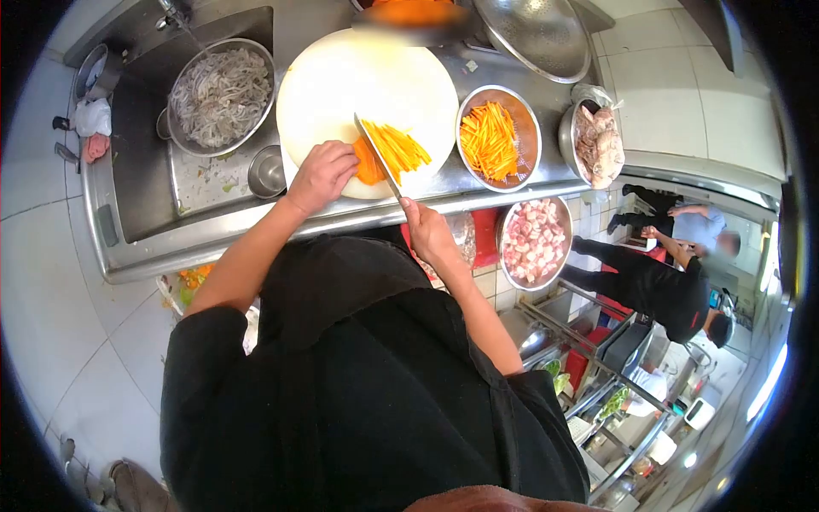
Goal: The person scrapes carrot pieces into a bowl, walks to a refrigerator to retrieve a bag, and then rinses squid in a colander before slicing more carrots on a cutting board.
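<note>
My right hand (432,232) is closed round the handle of a kitchen knife (378,154), whose blade stands on a round white cutting board (316,85). Curled fingers of my left hand (324,173) press on orange carrot slices (368,164), just left of the blade. On the blade's other side lies a heap of carrot strips (397,147). Right of the board, a metal colander (532,128) holds more cut carrot strips (489,141). The knife's handle is mostly hidden in my right hand.
In the sink (136,183), water runs into a pot (173,128) of greyish strips beside a small metal cup (267,173). Bowls of raw meat (536,241) and pale meat pieces (597,141) stand at right. A large metal bowl (546,38) sits behind. Two people (653,286) stand further right.
</note>
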Tool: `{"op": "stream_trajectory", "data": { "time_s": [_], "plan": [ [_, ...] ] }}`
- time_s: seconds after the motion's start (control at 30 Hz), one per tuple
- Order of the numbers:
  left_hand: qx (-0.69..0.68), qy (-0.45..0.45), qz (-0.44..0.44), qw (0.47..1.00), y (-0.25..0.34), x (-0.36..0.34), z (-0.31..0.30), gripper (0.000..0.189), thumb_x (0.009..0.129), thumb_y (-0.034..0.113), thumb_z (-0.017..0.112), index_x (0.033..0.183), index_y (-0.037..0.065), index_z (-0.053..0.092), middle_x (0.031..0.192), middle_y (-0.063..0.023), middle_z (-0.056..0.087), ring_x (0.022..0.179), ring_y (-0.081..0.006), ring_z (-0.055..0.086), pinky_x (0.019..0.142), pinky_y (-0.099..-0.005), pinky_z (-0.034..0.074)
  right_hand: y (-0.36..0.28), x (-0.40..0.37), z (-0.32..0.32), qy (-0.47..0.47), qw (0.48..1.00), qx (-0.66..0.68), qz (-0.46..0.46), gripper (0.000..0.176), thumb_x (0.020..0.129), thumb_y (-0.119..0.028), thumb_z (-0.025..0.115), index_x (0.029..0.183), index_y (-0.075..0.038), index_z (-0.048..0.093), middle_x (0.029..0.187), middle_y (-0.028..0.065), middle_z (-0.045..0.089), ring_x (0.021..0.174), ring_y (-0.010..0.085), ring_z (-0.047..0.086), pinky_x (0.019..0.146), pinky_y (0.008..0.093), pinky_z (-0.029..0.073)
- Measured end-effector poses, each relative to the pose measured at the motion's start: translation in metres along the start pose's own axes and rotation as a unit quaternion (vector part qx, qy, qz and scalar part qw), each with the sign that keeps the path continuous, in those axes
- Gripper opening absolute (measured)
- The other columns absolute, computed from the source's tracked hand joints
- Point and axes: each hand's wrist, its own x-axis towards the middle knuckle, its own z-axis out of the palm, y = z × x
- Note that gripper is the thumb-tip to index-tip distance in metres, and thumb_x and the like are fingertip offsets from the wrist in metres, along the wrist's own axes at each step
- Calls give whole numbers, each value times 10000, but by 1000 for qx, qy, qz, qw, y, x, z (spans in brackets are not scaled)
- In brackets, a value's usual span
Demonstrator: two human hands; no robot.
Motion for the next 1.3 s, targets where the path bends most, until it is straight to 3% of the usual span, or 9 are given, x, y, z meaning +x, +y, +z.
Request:
{"op": "stream_trajectory", "data": {
  "time_s": [0.07,0.37,0.63,0.83,0.97,1.07,1.3],
  "plan": [
    [-19,-39,45,998,-1,4,3,157,800,45,696,954,27,672,1031,-104,631,1007,-297,602,877,-407,467,-3,-3,-3,-6,1000,3,11,625,1052,-505,343,1146,23,664,1093,358,624,1114,516,568,961,542,439],
    [9,-110,17,994,1,14,3,193,852,103,646,1032,36,666,1069,-109,620,1041,-307,570,918,-408,452,-16,-39,-24,-16,999,-13,30,582,1056,-460,363,1087,37,663,1044,357,629,1070,523,575,925,561,440],
    [-3,-104,5,995,-1,11,7,199,851,86,631,1041,40,664,1097,-112,622,1062,-311,572,926,-417,449,-5,-5,5,34,998,-41,-43,553,1059,-433,376,1047,32,675,968,353,636,1002,528,598,871,577,461],
    [-7,-69,19,997,-2,9,9,185,852,80,625,1028,36,660,1099,-112,624,1065,-310,577,923,-417,452,-7,-32,-12,-3,999,-43,-6,546,1061,-431,373,1084,14,689,983,341,647,1000,524,601,883,576,467],
    [-16,-75,19,997,-7,6,12,187,861,86,620,1035,34,662,1090,-111,630,1060,-307,583,911,-422,455,-4,-12,10,42,998,-22,-37,576,1056,-458,371,1098,23,683,1000,346,644,1030,521,593,894,569,461],
    [-3,-72,24,997,-4,9,8,183,857,87,622,1027,33,666,1086,-113,631,1055,-306,587,903,-421,457,-6,-16,-4,-3,999,-32,9,587,1057,-461,364,1078,33,682,1001,348,642,1034,525,588,904,573,452],
    [-19,-48,27,998,-3,4,9,147,857,75,632,990,29,676,1082,-108,629,1050,-301,590,898,-412,457,-3,-13,9,24,999,0,-30,590,1061,-441,361,1013,56,675,991,359,631,1025,533,584,893,572,448]
  ]
}}
